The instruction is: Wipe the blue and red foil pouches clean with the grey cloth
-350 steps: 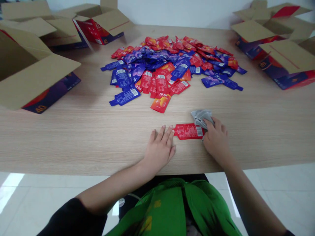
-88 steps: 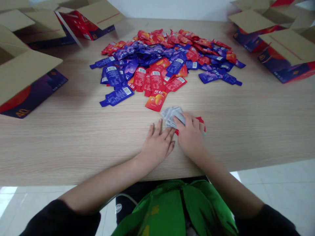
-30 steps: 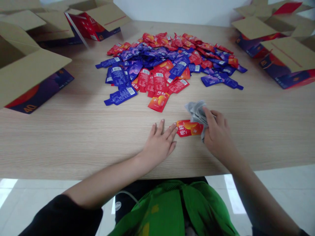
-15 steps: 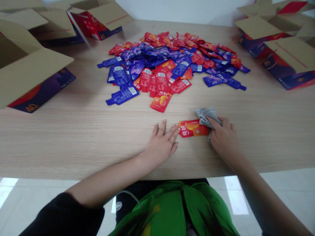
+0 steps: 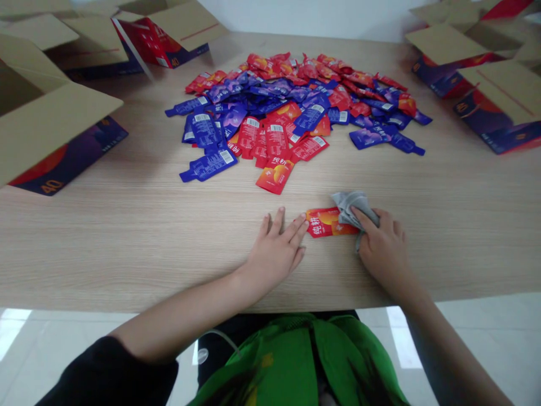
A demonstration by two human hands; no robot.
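A red and orange pouch [image 5: 324, 222] lies flat on the table in front of me, printed side up, its narrow end to the left. My left hand [image 5: 276, 243] rests with fingers spread, the fingertips touching that narrow end. In my right hand [image 5: 382, 239] is a bunched grey cloth [image 5: 354, 204], pressed on the right part of the pouch and covering some of it. The fingers of this hand are closed round the cloth. Beyond both hands is a heap of red pouches [image 5: 276, 140] and blue pouches [image 5: 207, 131], several fronts and barcoded backs showing.
Open cardboard boxes stand at both sides: a near left box [image 5: 71, 149], a far left box [image 5: 169, 42] and a right box [image 5: 499, 113], flaps spread outward. The wooden table [image 5: 127, 242] ends at an edge just before my body. A white wall rises behind.
The cloth in my right hand has shifted slightly left along the pouch, covering a little more of it. My left hand stays at the narrow end.
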